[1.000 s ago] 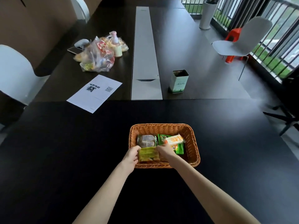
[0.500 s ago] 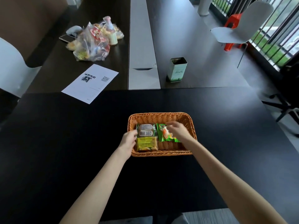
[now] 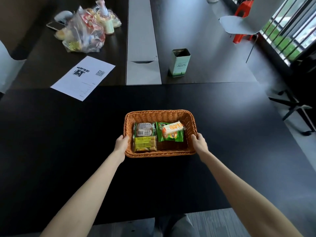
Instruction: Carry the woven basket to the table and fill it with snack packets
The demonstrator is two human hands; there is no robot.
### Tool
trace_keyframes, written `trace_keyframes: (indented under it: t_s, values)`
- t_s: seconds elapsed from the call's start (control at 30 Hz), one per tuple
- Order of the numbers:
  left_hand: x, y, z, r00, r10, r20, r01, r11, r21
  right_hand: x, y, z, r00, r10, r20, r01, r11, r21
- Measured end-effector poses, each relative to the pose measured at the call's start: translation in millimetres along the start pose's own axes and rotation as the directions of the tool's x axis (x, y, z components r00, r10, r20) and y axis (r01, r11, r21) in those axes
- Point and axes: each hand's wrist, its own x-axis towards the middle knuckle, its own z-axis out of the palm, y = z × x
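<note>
The brown woven basket sits on the black table in front of me. Inside lie several snack packets: a brown-and-green one, a yellow one, a green one and an orange-and-white one on top of the green. My left hand grips the basket's left rim. My right hand grips its right rim. Both thumbs hook over the edge.
A clear plastic bag of snacks and a small bottle lie far left, with a phone beside them. A printed sheet lies nearer. A green tin stands behind the basket. A grey chair stands right.
Both hands left the packets inside the basket and moved out to its left and right rims, which they now hold. My view tilted down and closer.
</note>
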Motion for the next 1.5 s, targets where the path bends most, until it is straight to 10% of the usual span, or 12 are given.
trace_keyframes:
  t_s: [1.5]
  values:
    - [-8,24,-25,0.991,0.110,-0.078,-0.124,0.972,-0.200,-5,-37,0,0.997,-0.051,-0.050,0.060,0.978,0.198]
